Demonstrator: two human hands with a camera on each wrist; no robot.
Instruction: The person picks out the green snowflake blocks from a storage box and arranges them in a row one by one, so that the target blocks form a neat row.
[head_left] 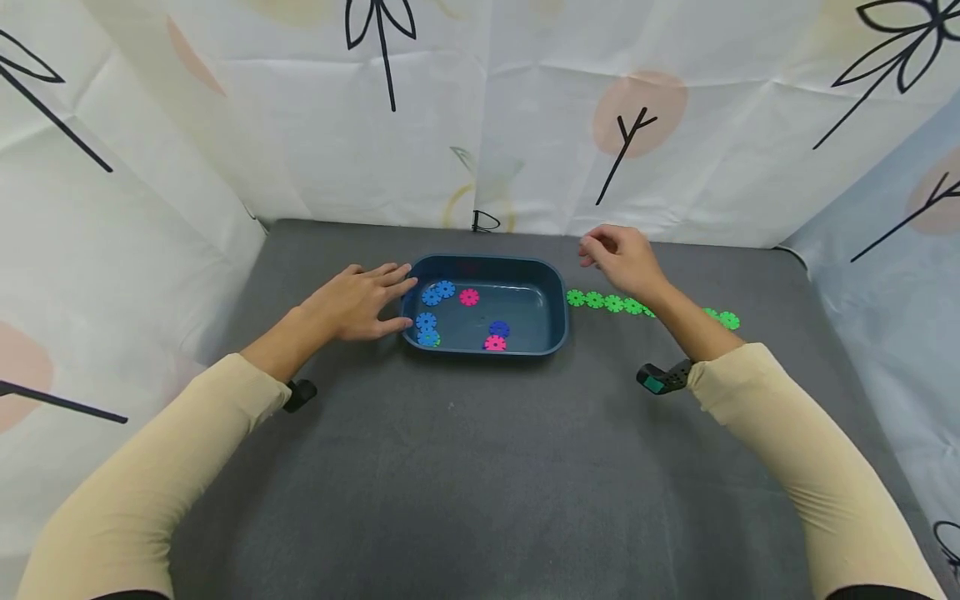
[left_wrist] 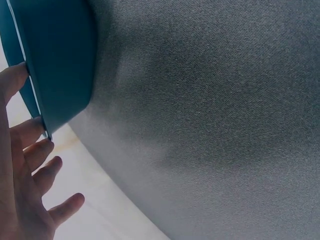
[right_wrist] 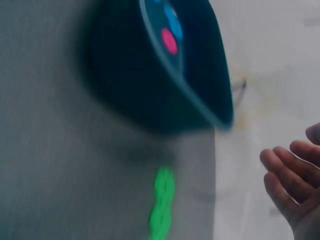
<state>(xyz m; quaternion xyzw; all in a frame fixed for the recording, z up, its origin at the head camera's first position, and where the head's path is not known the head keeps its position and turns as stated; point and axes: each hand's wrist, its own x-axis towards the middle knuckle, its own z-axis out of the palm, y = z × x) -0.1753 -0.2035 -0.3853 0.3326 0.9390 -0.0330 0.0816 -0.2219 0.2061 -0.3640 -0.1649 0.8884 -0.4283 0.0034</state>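
Note:
A dark blue plastic bin (head_left: pixel 528 321) stands on the table with several notched, flower-shaped discs inside: light blue discs (head_left: pixel 426 321) at its left, a pink disc (head_left: pixel 468 297) near the back, and another pink one (head_left: pixel 495 342) overlapping a dark blue disc (head_left: pixel 499 328). My left hand (head_left: pixel 352 304) lies at the bin's left end, fingers spread, thumb and fingertips at the rim (left_wrist: pixel 31 82). To the right of the bin, my right hand (head_left: pixel 626 262) hovers with loosely bent fingers and nothing visible in them. Below it runs a row of green discs (head_left: pixel 614 303), partly hidden by my forearm.
The grey table (head_left: pixel 450 467) extends toward me in front of the bin. A white patterned cloth (head_left: pixel 525 125) hangs behind the table and along both sides. Dark wrist devices (head_left: pixel 663 379) sit at both sleeve cuffs.

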